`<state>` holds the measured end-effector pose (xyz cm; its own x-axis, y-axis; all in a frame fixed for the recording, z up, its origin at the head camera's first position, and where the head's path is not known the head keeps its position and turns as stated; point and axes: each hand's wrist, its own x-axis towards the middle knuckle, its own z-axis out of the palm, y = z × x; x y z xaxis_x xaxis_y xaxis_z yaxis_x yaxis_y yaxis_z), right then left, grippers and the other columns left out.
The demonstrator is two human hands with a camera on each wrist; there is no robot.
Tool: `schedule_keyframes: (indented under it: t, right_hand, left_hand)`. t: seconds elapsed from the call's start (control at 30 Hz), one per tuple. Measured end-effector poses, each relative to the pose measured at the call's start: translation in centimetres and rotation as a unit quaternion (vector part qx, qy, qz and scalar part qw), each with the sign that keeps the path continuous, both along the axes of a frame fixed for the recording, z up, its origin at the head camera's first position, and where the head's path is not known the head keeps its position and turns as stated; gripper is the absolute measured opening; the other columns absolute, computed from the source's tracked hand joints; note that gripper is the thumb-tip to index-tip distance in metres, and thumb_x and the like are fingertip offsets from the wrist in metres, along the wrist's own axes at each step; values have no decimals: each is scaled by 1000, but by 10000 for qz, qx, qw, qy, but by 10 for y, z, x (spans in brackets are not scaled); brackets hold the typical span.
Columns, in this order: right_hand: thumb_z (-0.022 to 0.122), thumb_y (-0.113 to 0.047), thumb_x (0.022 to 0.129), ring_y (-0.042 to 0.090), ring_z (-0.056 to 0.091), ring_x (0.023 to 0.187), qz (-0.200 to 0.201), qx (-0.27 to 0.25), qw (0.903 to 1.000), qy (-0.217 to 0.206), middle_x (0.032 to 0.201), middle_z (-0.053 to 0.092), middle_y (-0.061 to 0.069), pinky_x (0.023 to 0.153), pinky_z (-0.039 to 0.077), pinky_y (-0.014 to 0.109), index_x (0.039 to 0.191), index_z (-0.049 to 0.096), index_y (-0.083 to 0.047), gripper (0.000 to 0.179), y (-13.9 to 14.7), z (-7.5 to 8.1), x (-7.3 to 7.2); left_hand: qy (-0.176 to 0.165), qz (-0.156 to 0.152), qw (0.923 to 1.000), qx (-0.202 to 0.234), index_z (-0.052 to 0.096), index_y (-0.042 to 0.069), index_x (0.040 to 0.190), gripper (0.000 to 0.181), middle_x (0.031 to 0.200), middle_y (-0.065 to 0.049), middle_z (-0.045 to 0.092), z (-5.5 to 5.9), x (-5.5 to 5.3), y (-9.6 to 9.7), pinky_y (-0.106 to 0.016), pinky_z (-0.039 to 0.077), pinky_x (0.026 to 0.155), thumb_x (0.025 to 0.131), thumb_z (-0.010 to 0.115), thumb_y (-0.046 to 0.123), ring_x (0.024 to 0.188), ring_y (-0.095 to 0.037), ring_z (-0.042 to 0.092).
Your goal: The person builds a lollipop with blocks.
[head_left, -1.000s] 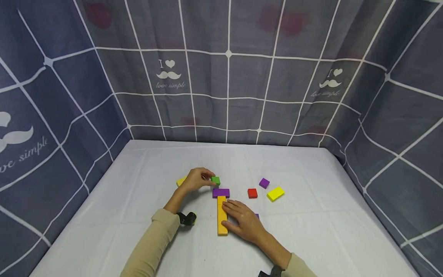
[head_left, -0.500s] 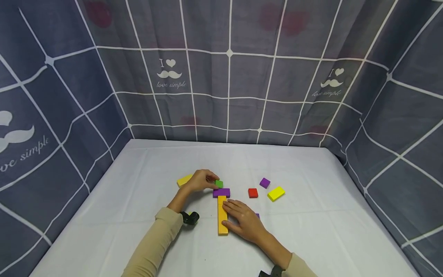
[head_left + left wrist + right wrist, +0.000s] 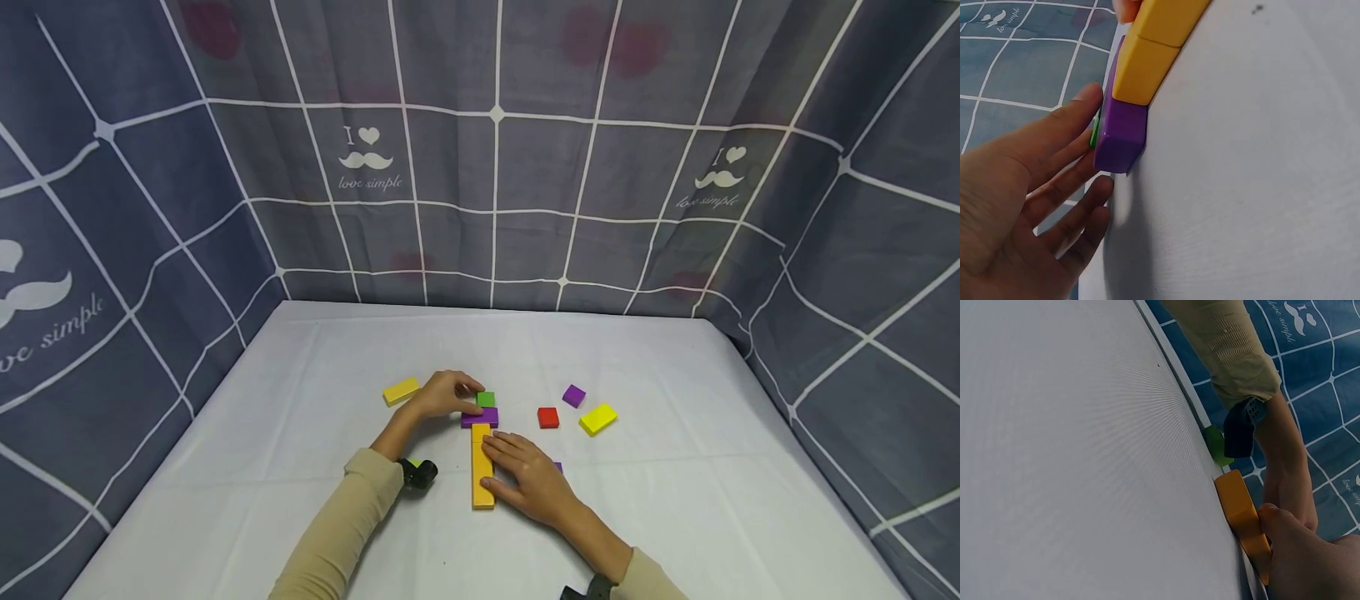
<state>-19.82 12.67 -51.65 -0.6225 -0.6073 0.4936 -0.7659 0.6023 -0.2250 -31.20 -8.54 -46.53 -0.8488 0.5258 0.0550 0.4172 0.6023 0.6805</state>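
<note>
My left hand (image 3: 450, 395) is at the far end of the arrangement, thumb and index finger pinching a small green block (image 3: 486, 399). The block sits right behind a purple block (image 3: 491, 417) laid crosswise; in the left wrist view only a sliver of green (image 3: 1094, 134) shows beyond the purple block (image 3: 1121, 139). Joined to the purple block's near side is a straight row of orange-yellow blocks (image 3: 481, 475). My right hand (image 3: 534, 485) rests along this row's right side with fingers extended, its thumb touching the orange block (image 3: 1241, 506) in the right wrist view.
A yellow block (image 3: 401, 391) lies behind my left wrist, and a yellow-green one (image 3: 415, 462) is mostly hidden by it. Right of the row are a red block (image 3: 548, 417), a purple cube (image 3: 573, 396) and a bright yellow block (image 3: 597, 419). Another purple piece (image 3: 558, 467) peeks out beside my right hand.
My left hand has slid the green block right and slightly nearer, from the purple block's left end to behind its right half. My right hand stays in place on the orange-yellow row.
</note>
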Motion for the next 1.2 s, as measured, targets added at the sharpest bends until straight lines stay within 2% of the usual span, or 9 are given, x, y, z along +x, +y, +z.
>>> schedule_keyframes:
  t: [0.17, 0.6, 0.9, 1.03, 1.2]
  right_hand:
    - [56, -46, 89, 17, 43, 125, -2, 42, 10000, 11, 133, 52, 0, 103, 35, 39, 127, 57, -8, 54, 0, 0, 0]
    - [56, -45, 89, 18, 43, 125, -29, 22, 10000, -55, 133, 52, 0, 102, 36, 39, 127, 57, -8, 52, 0, 0, 0]
    - [57, -46, 88, 17, 43, 125, -27, -10, 10000, -2, 133, 52, -1, 103, 36, 39, 127, 57, -8, 54, 0, -1, 0]
    - [57, -45, 88, 18, 43, 125, -25, 9, 10000, 51, 132, 52, 0, 103, 36, 38, 127, 57, -8, 53, 0, -2, 0]
    - [58, -44, 88, 19, 44, 124, 15, 7, 9999, 121, 132, 52, 0, 102, 36, 38, 126, 58, -8, 53, 0, 0, -1]
  left_hand:
    - [-45, 59, 9999, -119, 68, 11, 111, 41, 103, 0, 65, -1, 1, 1, -32, 47, 83, 75, 77, 28, 92, -17, 56]
    - [-233, 55, 9996, -117, 65, 11, 115, 45, 109, -2, 64, -1, 4, 0, -33, 46, 88, 76, 77, 29, 96, -18, 55]
    - [-140, -19, 9999, 18, 62, 9, 120, 48, 114, -3, 63, 0, 3, -4, -35, 48, 87, 78, 74, 29, 99, -21, 56]
    - [45, -83, 9993, 373, 60, 4, 121, 46, 117, -9, 61, 9, 6, -13, -36, 50, 83, 82, 71, 25, 99, -26, 58]
    - [528, 32, 9965, 641, 61, 6, 121, 46, 116, -9, 61, 33, 20, -30, -39, 50, 81, 80, 73, 26, 97, -26, 58]
